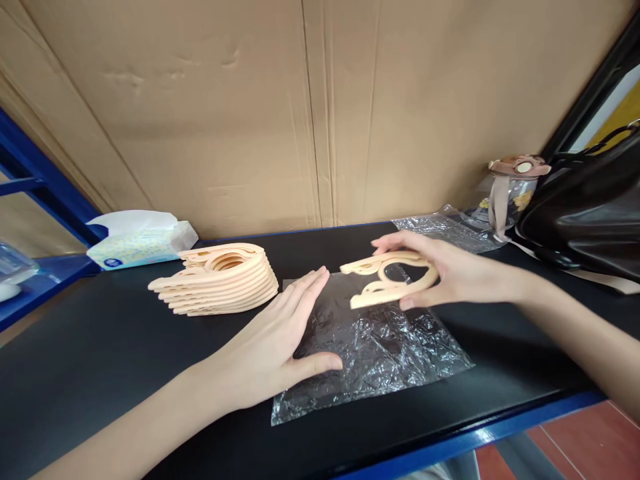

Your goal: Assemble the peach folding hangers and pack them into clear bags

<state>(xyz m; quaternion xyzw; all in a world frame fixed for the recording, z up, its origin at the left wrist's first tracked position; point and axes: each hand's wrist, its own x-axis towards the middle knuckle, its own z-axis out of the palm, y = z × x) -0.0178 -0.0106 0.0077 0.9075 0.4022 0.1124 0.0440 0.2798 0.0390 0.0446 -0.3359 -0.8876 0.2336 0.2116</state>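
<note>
My right hand [425, 270] grips a peach-coloured folded plastic hanger [385, 297], thumb below and fingers above, with its two arms pointing left. It is held over a clear plastic bag [380, 353] that lies flat and crinkled on the black table. My left hand [285, 340] is open at the bag's left side, fingers stretched out and thumb apart, with nothing in it. Beyond its wrist, to the left, lies a neat stack of several similar folded hangers [225, 283], all facing the same way.
A tissue pack [140, 240] sits at the back left by a blue frame [40, 180]. Another clear plastic bag [445, 227], a strapped water bottle [515, 190] and a black leather bag [595, 207] are at the back right. Cardboard [250, 120] stands behind the table [100, 387].
</note>
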